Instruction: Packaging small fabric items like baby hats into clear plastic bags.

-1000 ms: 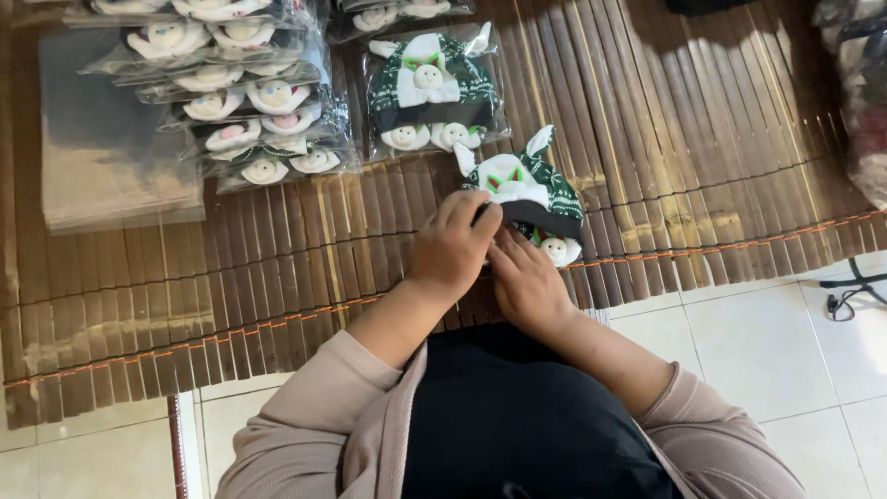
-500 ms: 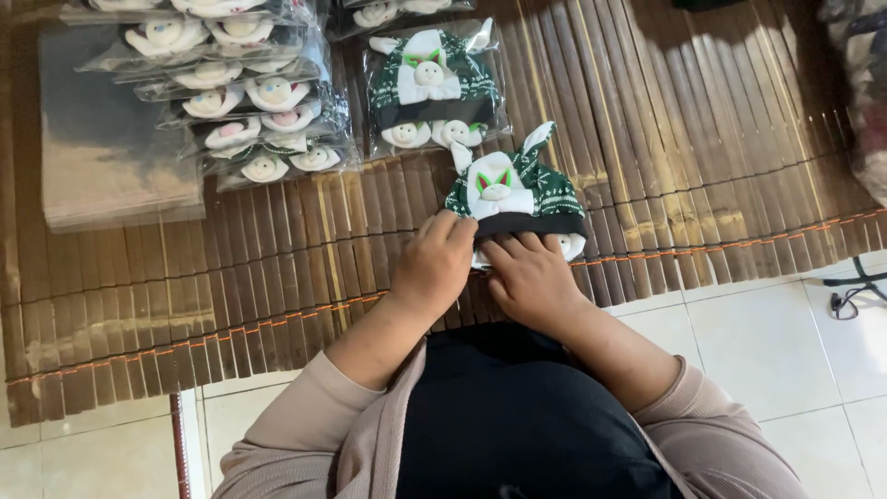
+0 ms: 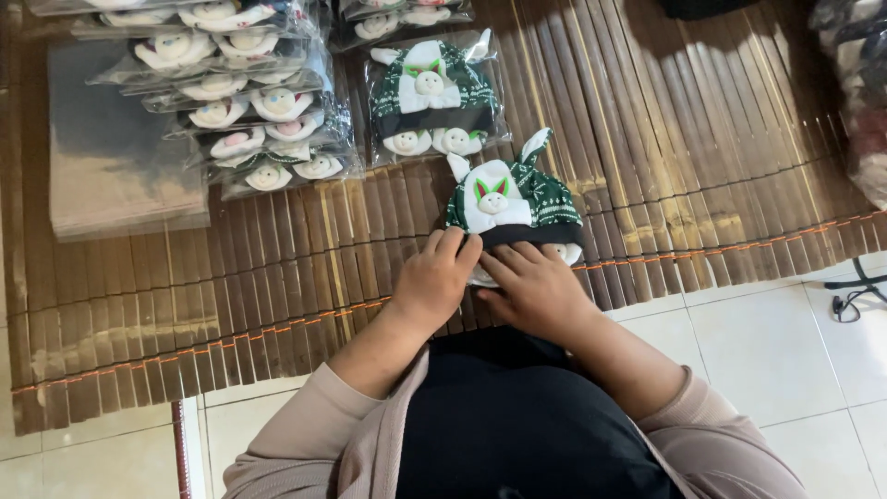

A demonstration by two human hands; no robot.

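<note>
1. Both hands pressed down on the near edge of a green-and-white knitted baby hat (image 3: 514, 201): the left hand (image 3: 434, 282) had its fingers curled onto the dark brim at the hat's left corner, and the right hand (image 3: 536, 291) lay flat beside it, fingers spread over the brim and the white piece under it. The two hands touched at the fingertips; neither was closed round the hat.
2. The bamboo slat mat (image 3: 702, 157), brown and ribbed, with an orange stitching line across it, covered most of the floor; white tiles (image 3: 776, 351) showed along its near edge.
3. A stack of flat clear plastic bags (image 3: 120, 157) lay on the mat at the far left, well apart from the hands.
4. A fanned pile of bagged hats (image 3: 249, 111) sat beside that stack, glossy, with round white animal faces showing.
5. One bagged green hat set (image 3: 430, 97) lay just beyond the loose hat, nearly touching its ears.
6. The loose hat lay flat on the mat just in front of the person, its long axis running left to right, its two knotted ears pointing away, brim toward the hands, a white bunny face on its front.
7. A black cable (image 3: 855, 296) lay on the tiles at the right.
</note>
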